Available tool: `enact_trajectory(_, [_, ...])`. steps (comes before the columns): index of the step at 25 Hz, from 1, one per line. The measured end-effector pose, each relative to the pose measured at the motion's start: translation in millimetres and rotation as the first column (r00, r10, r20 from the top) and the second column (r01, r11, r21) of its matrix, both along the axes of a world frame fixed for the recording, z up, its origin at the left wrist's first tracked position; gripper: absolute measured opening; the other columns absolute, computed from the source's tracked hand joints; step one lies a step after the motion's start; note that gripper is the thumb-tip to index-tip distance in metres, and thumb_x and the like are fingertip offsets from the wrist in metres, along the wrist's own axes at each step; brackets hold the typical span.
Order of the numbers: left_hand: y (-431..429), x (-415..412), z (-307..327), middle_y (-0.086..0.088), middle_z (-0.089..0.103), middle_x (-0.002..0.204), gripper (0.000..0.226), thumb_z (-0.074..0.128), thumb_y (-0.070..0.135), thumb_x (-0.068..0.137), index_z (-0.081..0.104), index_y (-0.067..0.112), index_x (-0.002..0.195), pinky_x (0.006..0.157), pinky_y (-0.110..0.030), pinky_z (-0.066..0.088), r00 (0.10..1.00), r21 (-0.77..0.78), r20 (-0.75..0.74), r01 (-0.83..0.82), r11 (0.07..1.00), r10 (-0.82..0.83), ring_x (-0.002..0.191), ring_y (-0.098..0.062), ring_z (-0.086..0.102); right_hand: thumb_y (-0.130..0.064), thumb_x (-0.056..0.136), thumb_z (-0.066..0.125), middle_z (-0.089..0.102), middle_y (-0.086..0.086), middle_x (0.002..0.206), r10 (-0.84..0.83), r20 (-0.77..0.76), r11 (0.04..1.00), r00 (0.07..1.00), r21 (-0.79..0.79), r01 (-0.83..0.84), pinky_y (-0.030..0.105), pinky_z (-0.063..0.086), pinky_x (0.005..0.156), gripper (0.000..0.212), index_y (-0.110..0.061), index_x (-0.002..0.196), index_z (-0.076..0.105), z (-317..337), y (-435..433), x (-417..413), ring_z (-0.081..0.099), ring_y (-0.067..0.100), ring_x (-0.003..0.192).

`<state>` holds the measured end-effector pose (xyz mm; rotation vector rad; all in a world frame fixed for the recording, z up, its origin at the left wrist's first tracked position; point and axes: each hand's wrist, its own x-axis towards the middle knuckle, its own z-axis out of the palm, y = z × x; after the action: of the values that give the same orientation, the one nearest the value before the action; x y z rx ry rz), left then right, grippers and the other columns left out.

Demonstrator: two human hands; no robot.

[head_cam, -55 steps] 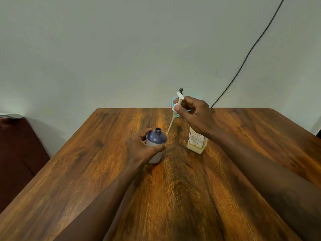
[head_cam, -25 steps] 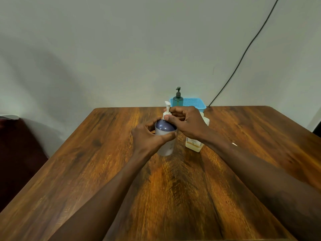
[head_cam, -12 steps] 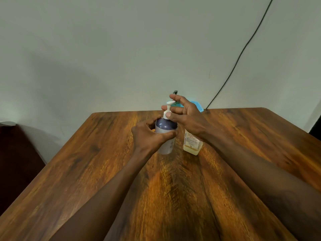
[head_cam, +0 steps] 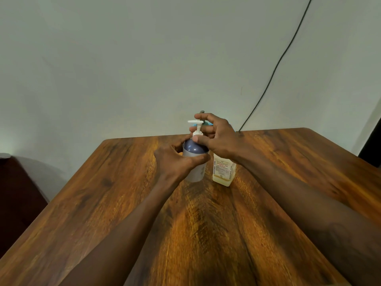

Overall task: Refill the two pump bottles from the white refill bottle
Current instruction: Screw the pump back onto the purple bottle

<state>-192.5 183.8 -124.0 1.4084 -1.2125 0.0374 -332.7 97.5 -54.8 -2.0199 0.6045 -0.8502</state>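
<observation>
L hand [head_cam: 175,162] grips purple pump bottle [head_cam: 194,159]; R hand [head_cam: 218,139] pinches pump collar [head_cam: 197,133]. Refill bottle [head_cam: 223,172] top, far pump bottle [head_cam: 202,112] mostly hidden behind R hand.

Frame centre: left hand [head_cam: 175,162] wraps purple pump bottle [head_cam: 194,159] on wooden surface [head_cam: 103,203]; right hand [head_cam: 218,139] pinches white pump collar [head_cam: 197,133]; refill bottle [head_cam: 223,172] just right.

A table [head_cam: 115,203] of glossy, streaked brown wood grain is noted. The pump bottle [head_cam: 195,162] shows smooth plastic, purple dome over matt pale body, with a white plastic pump. The refill bottle [head_cam: 223,172] appears translucent plastic, paper-labelled. The wall is matt.
</observation>
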Motion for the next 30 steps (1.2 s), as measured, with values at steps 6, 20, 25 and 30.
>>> enact_trajectory(6, [-8.6,-11.9,6.1,0.010,0.077,0.103,0.069,0.088,0.061,0.060,0.074,0.025,0.117,0.073,-0.028,0.063,1.000,-0.013,0.011,-0.005,1.000,0.005,0.086,0.000,0.072,-0.062,0.068,0.084,0.070,-0.007,0.084,-0.359,0.063,0.900,0.931,-0.243,0.363,0.004,0.045,0.061,0.056,-0.018,0.100,0.068,5.7,-0.2,6.5,0.064,0.001,0.074])
enact_trajectory(20, [-47.7,-19.2,31.4,0.011,0.077,0.101,0.060,0.094,0.049,0.060,0.077,0.027,0.113,0.076,-0.026,0.062,0.999,-0.075,-0.032,-0.005,0.997,0.003,0.086,-0.001,0.072,-0.019,0.067,0.094,0.077,0.007,0.110,-0.146,0.151,0.989,0.978,-0.012,0.150,0.037,0.060,0.090,0.078,-0.007,0.136,0.060,21.1,-54.6,-0.2,0.075,0.012,0.096])
enact_trajectory(25, [-76.2,-5.3,47.9,0.007,0.077,0.112,0.068,0.088,0.060,0.062,0.075,0.024,0.118,0.078,-0.022,0.061,0.997,-0.050,0.073,-0.006,0.999,0.010,0.090,-0.008,0.072,-0.026,0.070,0.093,0.075,0.001,0.113,-0.102,0.114,0.987,0.988,-0.112,0.115,0.032,0.061,0.087,0.081,-0.021,0.142,0.054,40.1,-80.2,-5.5,0.073,0.011,0.100])
enact_trajectory(30, [-129.3,-0.3,63.2,0.006,0.075,0.115,0.067,0.084,0.063,0.062,0.073,0.025,0.116,0.082,-0.017,0.058,0.999,-0.067,0.044,-0.018,0.998,0.021,0.089,-0.010,0.071,-0.034,0.059,0.097,0.073,-0.007,0.091,-0.365,0.269,0.881,0.892,-0.212,0.424,0.013,0.057,0.071,0.057,-0.015,0.098,0.062,50.9,-114.3,11.4,0.072,0.002,0.082])
